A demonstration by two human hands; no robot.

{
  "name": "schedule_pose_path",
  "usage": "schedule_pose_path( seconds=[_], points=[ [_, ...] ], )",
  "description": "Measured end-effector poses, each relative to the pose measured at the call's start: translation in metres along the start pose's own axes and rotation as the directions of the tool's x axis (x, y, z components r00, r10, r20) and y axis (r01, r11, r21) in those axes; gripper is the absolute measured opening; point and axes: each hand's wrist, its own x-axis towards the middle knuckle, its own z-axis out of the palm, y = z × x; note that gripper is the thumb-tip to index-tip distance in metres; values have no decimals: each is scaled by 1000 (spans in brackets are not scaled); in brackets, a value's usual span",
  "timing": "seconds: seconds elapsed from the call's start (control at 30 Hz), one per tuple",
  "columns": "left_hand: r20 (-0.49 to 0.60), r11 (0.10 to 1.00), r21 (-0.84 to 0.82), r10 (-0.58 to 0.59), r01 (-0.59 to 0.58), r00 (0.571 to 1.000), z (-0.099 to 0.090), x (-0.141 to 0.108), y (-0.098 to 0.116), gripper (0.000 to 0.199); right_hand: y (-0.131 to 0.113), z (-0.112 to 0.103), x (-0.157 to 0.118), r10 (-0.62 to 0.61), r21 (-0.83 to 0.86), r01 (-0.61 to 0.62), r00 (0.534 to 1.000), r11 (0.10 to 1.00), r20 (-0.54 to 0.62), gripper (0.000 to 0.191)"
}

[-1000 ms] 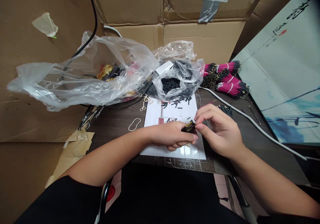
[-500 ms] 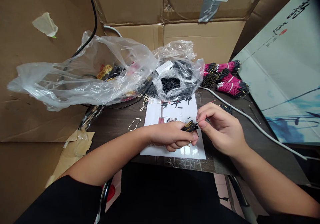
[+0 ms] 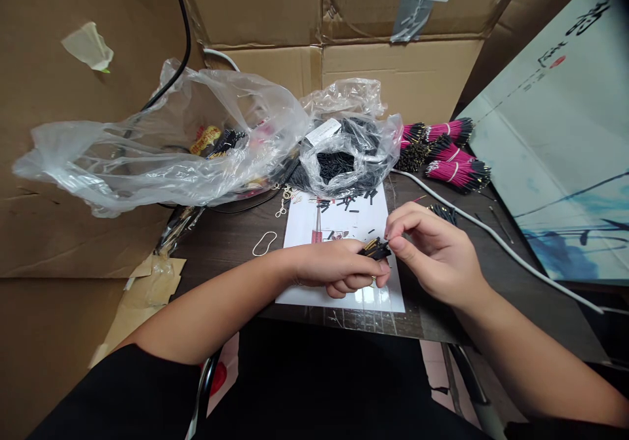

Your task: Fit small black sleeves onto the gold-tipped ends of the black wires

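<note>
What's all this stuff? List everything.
sheet: one, white, on dark table
thin pieces: several, black and gold, over sheet
plastic bags: at least two, clear, back
short bits: many, black, sheet and bag
tied bundles: several, pink and black, back right
loops: several, cream, sheet's left side
cables: several, black and white, both sides
cardboard: several, brown, behind
painted panel: one, pale, right
left hand: one, bare, holding thin pieces
right hand: one, bare, beside pieces

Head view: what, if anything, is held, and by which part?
The left hand grips a bundle of black and gold pieces behind its exposed ends; what the right hand holds, if anything, is unclear.
</note>
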Motion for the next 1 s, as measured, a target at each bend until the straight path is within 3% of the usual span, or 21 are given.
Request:
schedule_pose_path(
  seconds=[0.43, 0.77, 1.0],
  points=[
    [45, 1000, -2, 13, -13, 999, -2, 1, -1, 29, 0, -2, 0, -5, -23, 6, 999, 1000, 33, 2],
    [-6, 999, 48, 11, -10, 1000, -2, 1, 0, 29, -1, -7, 2, -31, -95, 38, 997, 995, 70, 3],
    [-53, 999, 51, -4, 6, 999, -1, 2, 1, 19, 1, 0, 0, -30, -73, 29, 1000, 997, -7, 5]
  ],
)
